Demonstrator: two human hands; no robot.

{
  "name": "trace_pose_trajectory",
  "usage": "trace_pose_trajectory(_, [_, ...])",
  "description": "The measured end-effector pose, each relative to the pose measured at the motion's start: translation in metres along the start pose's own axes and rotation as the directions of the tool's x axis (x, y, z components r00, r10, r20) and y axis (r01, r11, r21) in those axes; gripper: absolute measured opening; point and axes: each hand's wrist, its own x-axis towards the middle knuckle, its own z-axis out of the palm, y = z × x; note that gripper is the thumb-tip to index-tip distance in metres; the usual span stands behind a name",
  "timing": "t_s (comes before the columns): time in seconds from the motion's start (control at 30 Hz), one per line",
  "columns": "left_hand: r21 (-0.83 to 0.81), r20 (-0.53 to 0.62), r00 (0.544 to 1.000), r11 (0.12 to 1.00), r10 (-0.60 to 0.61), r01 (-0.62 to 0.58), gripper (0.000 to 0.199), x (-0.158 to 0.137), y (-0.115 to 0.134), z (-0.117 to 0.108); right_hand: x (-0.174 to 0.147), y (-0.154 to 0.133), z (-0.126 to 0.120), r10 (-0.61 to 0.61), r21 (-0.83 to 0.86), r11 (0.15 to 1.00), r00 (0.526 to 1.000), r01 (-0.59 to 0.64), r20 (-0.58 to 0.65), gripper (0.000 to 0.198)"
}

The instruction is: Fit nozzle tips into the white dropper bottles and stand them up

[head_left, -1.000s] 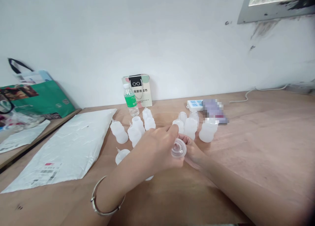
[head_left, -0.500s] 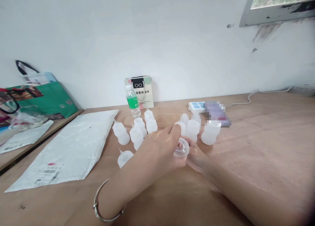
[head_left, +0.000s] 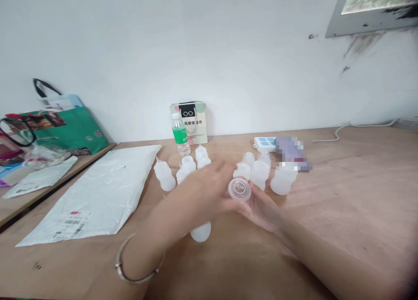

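Note:
My right hand (head_left: 263,209) holds a clear round plastic lid (head_left: 240,189), its ringed face turned up toward me. My left hand (head_left: 220,182) is right beside the lid, its fingers raised and smeared by motion; its thumb side seems to reach under the lid. Milky, wavy-sided squeeze bottles stand around my hands. Left of them is a bottle with a thin pointed nozzle (head_left: 165,176), with several others partly behind my left arm. One white bottle (head_left: 200,232) shows below that forearm. Beyond my right hand are more bottles, among them a wide one (head_left: 283,180).
A white mailing bag (head_left: 98,191) lies flat at left, near a green tote bag (head_left: 75,128). A water bottle (head_left: 181,136) stands before a paper bag (head_left: 199,123) by the wall. At the back right are a power strip (head_left: 264,143) and a purple, pixelated item (head_left: 290,152).
My left hand's fingers have lifted and shifted left off the lid's top, and the lid's face shows more fully. A bottle below the left forearm has come into sight. The view has shifted slightly left.

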Motion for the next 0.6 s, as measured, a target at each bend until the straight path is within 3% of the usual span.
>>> trace_pose_trajectory(0.07, [-0.053,-0.133,0.983,0.991,-0.127,0.121,0.035,-0.005,-0.025,-0.021,0.002,-0.001,-0.002,0.014,-0.014,1.0,0.999,-0.015,-0.046,0.028])
trace_pose_trajectory(0.17, [-0.053,-0.184,0.948,0.966,-0.258,0.253,0.031,-0.011,-0.075,-0.043,0.003,-0.001,-0.001,0.036,-0.009,0.999,0.996,-0.037,-0.085,0.028])
trace_pose_trajectory(0.33, [-0.057,0.067,0.94,0.94,-0.334,0.337,0.035,-0.006,-0.14,-0.033,0.004,0.003,-0.002,0.048,-0.003,0.999,0.996,-0.048,-0.077,0.022])
trace_pose_trajectory(0.47, [-0.044,0.204,0.918,0.933,-0.341,0.356,0.038,0.007,-0.153,-0.011,0.005,0.002,-0.004,0.037,-0.006,0.999,0.995,-0.037,-0.088,0.023])
trace_pose_trajectory(0.6, [0.021,0.228,0.897,0.923,-0.379,0.385,0.032,0.015,-0.157,0.002,0.006,0.0,-0.004,0.031,-0.007,0.999,0.995,-0.032,-0.099,0.023])
